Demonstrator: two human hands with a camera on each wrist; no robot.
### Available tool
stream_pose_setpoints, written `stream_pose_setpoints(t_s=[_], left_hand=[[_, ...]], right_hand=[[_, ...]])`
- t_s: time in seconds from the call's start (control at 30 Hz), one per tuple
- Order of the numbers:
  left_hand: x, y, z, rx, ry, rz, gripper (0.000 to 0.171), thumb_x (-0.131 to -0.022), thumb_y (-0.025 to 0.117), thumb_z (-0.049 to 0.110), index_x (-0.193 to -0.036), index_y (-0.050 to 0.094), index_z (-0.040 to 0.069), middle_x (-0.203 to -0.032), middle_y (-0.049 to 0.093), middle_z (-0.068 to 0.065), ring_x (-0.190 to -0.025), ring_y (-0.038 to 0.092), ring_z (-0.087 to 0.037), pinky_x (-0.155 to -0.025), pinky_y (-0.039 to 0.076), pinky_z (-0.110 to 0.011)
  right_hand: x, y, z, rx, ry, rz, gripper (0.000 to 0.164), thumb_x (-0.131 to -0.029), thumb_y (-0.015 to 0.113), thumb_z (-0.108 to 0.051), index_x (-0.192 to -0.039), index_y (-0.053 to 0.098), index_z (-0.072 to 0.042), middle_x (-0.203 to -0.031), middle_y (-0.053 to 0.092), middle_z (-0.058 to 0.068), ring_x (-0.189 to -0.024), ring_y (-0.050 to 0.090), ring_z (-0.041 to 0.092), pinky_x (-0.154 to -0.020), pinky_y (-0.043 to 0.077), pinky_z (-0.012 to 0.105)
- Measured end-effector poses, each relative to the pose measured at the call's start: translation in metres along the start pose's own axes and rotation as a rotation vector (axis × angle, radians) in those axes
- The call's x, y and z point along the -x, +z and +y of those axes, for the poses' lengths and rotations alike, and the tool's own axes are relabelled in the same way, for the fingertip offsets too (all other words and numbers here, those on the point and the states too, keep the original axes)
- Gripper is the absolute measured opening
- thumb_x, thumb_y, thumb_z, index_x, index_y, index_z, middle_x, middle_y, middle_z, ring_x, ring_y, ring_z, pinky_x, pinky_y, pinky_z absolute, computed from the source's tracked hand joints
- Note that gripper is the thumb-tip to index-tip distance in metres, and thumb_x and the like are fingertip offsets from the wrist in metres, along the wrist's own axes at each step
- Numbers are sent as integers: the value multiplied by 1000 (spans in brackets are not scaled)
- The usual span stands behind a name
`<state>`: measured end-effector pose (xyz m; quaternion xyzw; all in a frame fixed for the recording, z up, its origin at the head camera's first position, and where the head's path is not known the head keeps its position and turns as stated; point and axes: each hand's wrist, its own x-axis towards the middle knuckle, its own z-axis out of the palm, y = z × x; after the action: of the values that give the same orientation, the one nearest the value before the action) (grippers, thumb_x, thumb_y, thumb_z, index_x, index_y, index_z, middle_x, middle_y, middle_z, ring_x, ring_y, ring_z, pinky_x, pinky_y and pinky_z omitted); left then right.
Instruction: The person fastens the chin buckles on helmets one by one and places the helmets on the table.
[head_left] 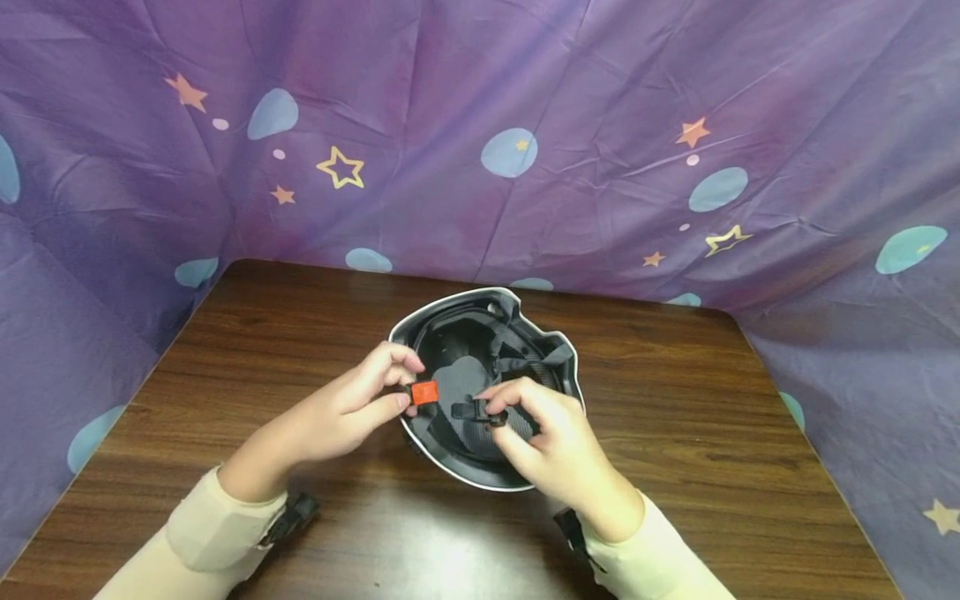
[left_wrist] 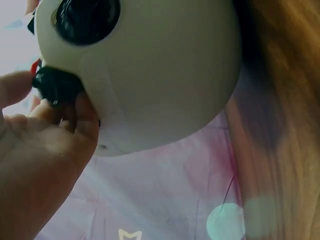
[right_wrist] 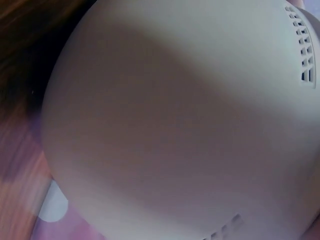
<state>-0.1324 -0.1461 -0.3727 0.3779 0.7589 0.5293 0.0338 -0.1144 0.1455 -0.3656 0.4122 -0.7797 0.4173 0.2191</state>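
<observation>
A white helmet lies upside down on the table, its black padded inside facing up. Over its left rim, my left hand pinches the red-and-black chin strap buckle half between thumb and fingers. Opposite it, my right hand pinches the black buckle half above the helmet's hollow. A gap separates the two halves. In the left wrist view, dark strap material sits in the left hand beside the pale shell. Mostly shell fills the right wrist view, where the right hand is hidden.
The brown wood-grain table extends around the helmet. Behind it and at both sides hangs a purple cloth with stars and blobs. A black round fitting and vent slots mark the helmet's outside.
</observation>
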Motion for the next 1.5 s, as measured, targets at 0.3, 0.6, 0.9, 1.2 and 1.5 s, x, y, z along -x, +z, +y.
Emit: stream_pose_setpoints(t_s=[0.3, 0.6, 0.9, 1.2, 1.5], left_hand=[[-2, 9, -8, 93, 59, 57, 17, -100, 50, -10, -100, 48, 7, -94, 58, -5, -89, 61, -21, -81, 52, -30], [-5, 14, -18, 7, 166, 113, 21, -99, 56, -10, -98, 57, 11, -94, 61, 1, -97, 56, -19, -86, 49, -30], [-7, 18, -23, 65, 247, 203, 24, -94, 56, -17, -96, 57, 7, -91, 60, -5, -92, 57, -19, -85, 50, -27], [-7, 17, -22, 192, 218, 183, 22, -91, 48, -20, -104, 52, -2, -92, 58, -10, -86, 61, -15, -79, 52, -26], [-4, 12, -18, 102, 127, 85, 30, -100, 48, -8, -122, 67, -1, -117, 64, -9, -111, 55, -18, -98, 45, -30]], right_hand=[[-2, 2, 0, 38, -141, 77, 24, -79, 72, 7, -94, 69, -11, -104, 79, 6, -94, 75, 27, -91, 56, 33], [-1, 3, 0, 82, -141, 97, 22, -81, 73, 6, -96, 71, -10, -104, 79, 7, -94, 75, 27, -92, 55, 34], [-1, 3, 2, 103, -130, 108, 20, -82, 72, 6, -95, 72, -9, -103, 79, 5, -94, 75, 27, -93, 55, 35], [-1, 3, 3, 111, -124, 107, 20, -82, 71, 5, -95, 73, -10, -103, 79, 5, -94, 75, 26, -93, 54, 35], [-1, 5, 3, 95, -141, 82, 21, -82, 72, 5, -97, 72, -10, -103, 79, 5, -95, 75, 26, -94, 54, 36]])
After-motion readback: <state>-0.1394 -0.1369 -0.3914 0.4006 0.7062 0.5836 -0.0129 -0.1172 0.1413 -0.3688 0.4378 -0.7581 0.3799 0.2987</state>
